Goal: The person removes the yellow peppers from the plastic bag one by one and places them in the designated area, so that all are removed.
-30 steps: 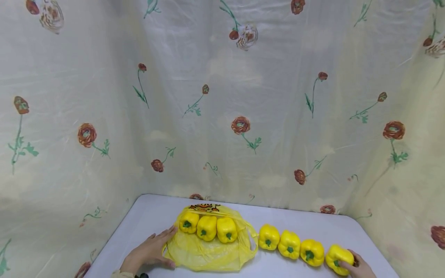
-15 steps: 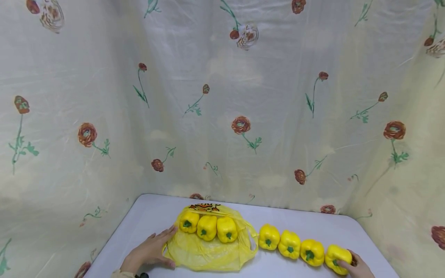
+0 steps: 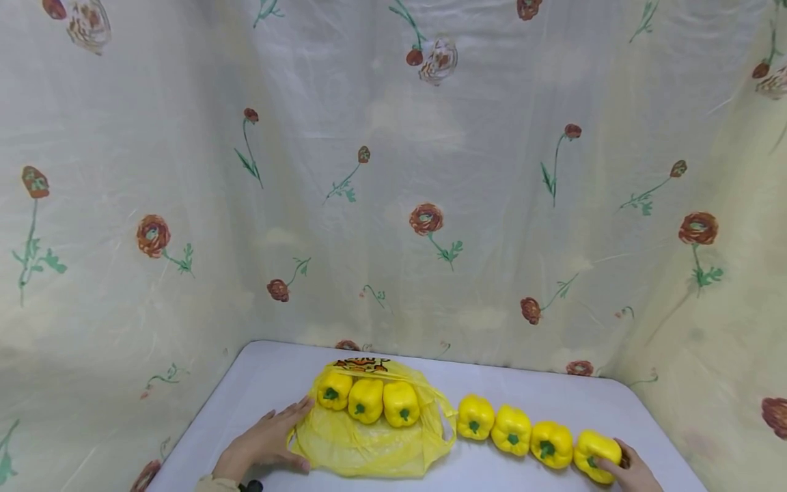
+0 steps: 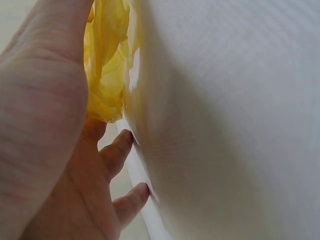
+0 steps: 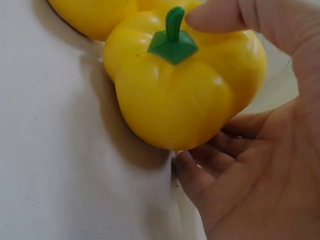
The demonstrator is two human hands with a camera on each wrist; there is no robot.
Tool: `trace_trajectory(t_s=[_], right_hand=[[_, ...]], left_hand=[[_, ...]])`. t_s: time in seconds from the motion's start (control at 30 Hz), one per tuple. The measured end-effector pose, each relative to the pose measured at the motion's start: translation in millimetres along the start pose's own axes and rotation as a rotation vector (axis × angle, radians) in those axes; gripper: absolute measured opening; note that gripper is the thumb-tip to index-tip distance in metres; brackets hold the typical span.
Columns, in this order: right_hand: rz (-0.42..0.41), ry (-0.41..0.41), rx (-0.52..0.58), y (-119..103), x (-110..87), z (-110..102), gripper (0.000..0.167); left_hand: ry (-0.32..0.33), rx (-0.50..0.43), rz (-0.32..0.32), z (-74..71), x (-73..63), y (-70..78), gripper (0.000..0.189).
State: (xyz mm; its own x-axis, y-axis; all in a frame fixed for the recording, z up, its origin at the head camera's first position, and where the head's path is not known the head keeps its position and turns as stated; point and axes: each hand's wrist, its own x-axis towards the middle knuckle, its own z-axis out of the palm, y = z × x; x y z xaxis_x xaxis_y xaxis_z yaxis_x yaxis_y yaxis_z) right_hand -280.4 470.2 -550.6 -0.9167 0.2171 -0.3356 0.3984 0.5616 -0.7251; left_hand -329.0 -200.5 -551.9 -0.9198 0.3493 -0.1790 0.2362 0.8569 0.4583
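Barely anything's shifted since a second ago, but the end pepper (image 3: 596, 449) has slid a touch left toward its neighbor, right hand (image 3: 639, 470) and all, and the head view has tipped a hair. That pepper sits at the right end of a slanting row on the white table (image 3: 486, 475), with three loose peppers (image 3: 511, 430) running left from it. Right hand's got it gripped: thumb on the front by the green stem (image 5: 172, 42), fingers around the far side. Can't tell if it's quite touching the next one over.

Left hand (image 3: 267, 441) isn't gripping anything, fingers pretty straight, resting against the left edge of a yellow plastic bag (image 3: 369, 454). Three bagged peppers (image 3: 365, 401) sit side by side at the bag's mouth, stems facing the person, printed top layer draped over their backs. Bag handle (image 3: 447, 417) is just beside the nearest loose one. Flowery curtain (image 3: 504, 225) all around.
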Motion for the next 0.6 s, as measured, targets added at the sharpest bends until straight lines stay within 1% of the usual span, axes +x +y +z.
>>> trace_trajectory(t_s=[0.17, 0.2, 0.37, 0.6], right_hand=[[-0.004, -0.011, 0.057, -2.7, -3.3, 0.8, 0.122], [0.000, -0.010, 0.061, -4.3, -4.8, 0.9, 0.124], [0.021, -0.010, 0.051, -11.9, -10.2, 0.3, 0.128], [0.029, -0.029, 0.054, -10.3, -6.1, -2.2, 0.131]], left_hand=[[-0.001, -0.001, 0.005, 0.3, 0.1, -0.1, 0.124], [0.000, -0.004, 0.006, 0.4, 0.0, 0.0, 0.124], [0.010, 0.004, 0.003, -0.6, -1.8, 0.9, 0.124], [0.005, 0.011, -0.016, -1.6, -2.3, 1.8, 0.124]])
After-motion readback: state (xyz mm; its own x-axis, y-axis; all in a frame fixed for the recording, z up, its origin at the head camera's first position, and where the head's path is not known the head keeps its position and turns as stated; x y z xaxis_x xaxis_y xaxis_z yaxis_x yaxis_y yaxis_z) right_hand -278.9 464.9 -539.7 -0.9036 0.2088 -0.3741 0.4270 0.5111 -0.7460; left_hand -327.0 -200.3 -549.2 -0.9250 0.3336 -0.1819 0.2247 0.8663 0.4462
